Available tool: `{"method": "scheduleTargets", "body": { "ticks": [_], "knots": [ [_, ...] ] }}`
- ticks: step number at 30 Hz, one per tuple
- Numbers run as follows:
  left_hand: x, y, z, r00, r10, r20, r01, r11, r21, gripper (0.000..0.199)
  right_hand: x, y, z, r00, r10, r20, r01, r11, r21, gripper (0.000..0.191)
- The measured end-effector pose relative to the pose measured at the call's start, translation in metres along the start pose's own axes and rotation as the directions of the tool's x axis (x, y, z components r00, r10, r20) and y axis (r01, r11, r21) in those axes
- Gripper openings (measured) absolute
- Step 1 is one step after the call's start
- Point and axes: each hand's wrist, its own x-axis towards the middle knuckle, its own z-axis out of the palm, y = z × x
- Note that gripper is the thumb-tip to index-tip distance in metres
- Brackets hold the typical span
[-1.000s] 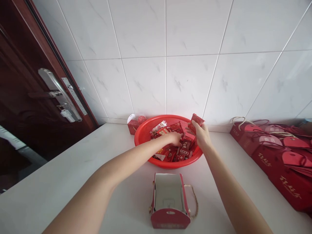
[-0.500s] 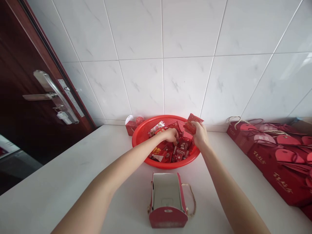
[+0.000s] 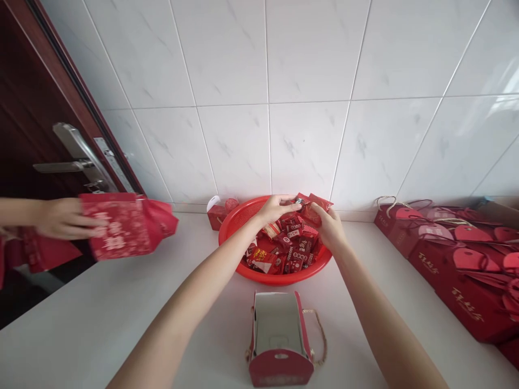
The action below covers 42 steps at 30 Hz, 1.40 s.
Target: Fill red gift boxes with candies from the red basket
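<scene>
A red plastic basket (image 3: 271,278) stands against the tiled wall with many small wrapped packets (image 3: 298,248) in it. Above its right rear rim, my right hand (image 3: 331,227) is closed on red packets (image 3: 318,204). My left hand (image 3: 278,209) is beside them, fingers pinched on a small dark-and-red packet (image 3: 300,202) that it brings against the others. In front of the basket, nearest me, an open red gift box (image 3: 280,367) with a pale inside and a rope handle sits on the white counter. Neither hand touches this box.
At the left, another person's hand (image 3: 67,219) holds a red printed bag (image 3: 121,227) over the counter edge, before a dark door (image 3: 24,108). Red gift boxes (image 3: 446,275) with handles crowd the right side. A small red box (image 3: 216,213) stands behind the basket's left.
My left hand has risen out of the packets with a small one and moved up to my right hand. Another person's hand with a red bag has come in from the left.
</scene>
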Motion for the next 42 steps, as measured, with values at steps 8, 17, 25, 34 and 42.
{"method": "scheduleTargets", "body": {
  "ticks": [8,17,25,34,42],
  "knots": [
    [-0.007,0.003,0.018,0.973,-0.022,0.230,0.007,0.998,0.067,0.051,-0.004,-0.003,-0.004,0.997,-0.018,0.076,0.019,1.000,-0.011,0.030],
    [-0.004,-0.027,0.015,0.950,-0.261,0.173,0.128,0.827,0.547,0.010,-0.001,-0.003,-0.003,0.995,-0.092,-0.024,0.093,0.994,0.056,0.029],
    [-0.009,-0.046,0.032,0.938,-0.329,0.106,0.154,0.673,0.723,0.030,-0.004,-0.006,-0.001,0.997,-0.066,-0.039,0.068,0.996,0.065,0.030],
    [0.008,-0.013,0.000,0.990,-0.137,-0.026,0.131,0.851,0.509,0.032,-0.005,-0.009,-0.001,0.998,-0.052,0.019,0.049,0.992,0.115,0.028],
    [-0.034,0.021,-0.006,0.999,-0.047,-0.019,0.047,0.999,0.020,0.048,-0.003,-0.016,-0.004,0.977,-0.004,0.214,-0.025,0.991,0.133,0.027]
  ]
}}
